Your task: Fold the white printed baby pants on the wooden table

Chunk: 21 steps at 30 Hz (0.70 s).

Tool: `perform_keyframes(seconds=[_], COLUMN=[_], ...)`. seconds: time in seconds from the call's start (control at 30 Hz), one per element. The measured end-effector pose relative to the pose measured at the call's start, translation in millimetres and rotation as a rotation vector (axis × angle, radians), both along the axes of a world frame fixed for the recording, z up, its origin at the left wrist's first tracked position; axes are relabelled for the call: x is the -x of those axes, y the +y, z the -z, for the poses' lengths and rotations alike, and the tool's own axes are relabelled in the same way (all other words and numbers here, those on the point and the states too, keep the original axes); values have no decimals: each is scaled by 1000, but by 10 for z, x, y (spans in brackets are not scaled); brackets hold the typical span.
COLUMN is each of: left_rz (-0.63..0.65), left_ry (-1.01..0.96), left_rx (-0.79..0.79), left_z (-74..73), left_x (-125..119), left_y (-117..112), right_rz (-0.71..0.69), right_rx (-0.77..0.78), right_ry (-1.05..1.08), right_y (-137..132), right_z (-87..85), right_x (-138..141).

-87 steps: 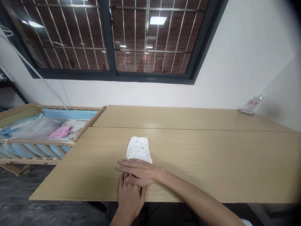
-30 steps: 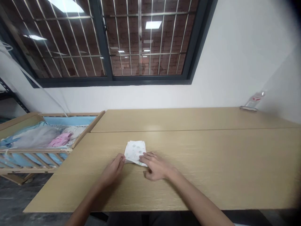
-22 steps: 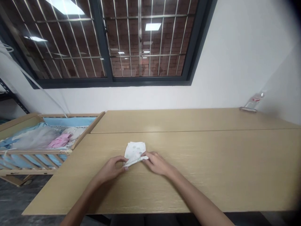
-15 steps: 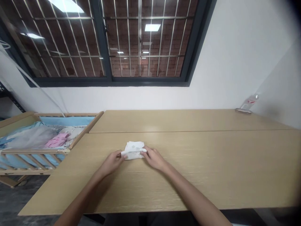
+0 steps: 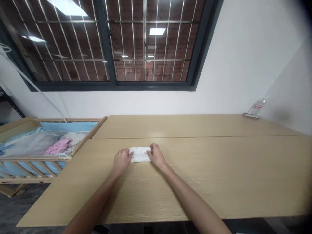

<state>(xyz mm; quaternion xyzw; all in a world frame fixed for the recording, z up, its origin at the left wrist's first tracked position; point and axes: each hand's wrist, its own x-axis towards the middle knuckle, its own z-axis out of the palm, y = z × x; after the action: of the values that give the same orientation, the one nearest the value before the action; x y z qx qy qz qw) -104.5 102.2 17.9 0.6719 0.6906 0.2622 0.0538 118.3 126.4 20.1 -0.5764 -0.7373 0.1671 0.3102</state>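
Note:
A small white printed cloth, folded into a short strip, lies on the light wooden table a little left of centre. My left hand rests on its left end with fingers curled over the edge. My right hand presses on its right end, fingers bent down onto the fabric. Both forearms reach in from the bottom of the view.
A wooden crib with blue, grey and pink bedding stands against the table's left side. A small clear stand with a red mark sits at the far right corner. A second tabletop adjoins behind, below a barred window.
The cloth's near half was lifted by both hands and folded away from me onto the far half. It is now half as long, and both hands have moved forward onto it.

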Motion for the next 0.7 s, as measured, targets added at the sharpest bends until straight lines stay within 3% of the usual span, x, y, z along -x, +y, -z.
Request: perform_keyframes(seconds=[0.1, 0.17, 0.3, 0.37, 0.47, 0.7], left_rz=[-43, -23, 249, 373, 448, 347], left_ry=[-4, -38, -47, 23, 111, 185], left_rx=[-69, -193, -395, -332, -207, -139], left_z=[30, 46, 113, 166, 251, 363], left_x=[20, 14, -115, -209, -289, -195], left_y=[-9, -21, -82, -123, -162, -152], right_rz=[13, -55, -307, -379, -416, -386], right_rx=[-93, -221, -357, -333, -260, -214], right_ry=[16, -51, -261, -345, -423, -419], right_y=[-41, -113, -280, -320, -307, -269], right_z=[-37, -106, -184, -145, -35, 24], right_x=[-21, 1, 151, 239, 304, 238])
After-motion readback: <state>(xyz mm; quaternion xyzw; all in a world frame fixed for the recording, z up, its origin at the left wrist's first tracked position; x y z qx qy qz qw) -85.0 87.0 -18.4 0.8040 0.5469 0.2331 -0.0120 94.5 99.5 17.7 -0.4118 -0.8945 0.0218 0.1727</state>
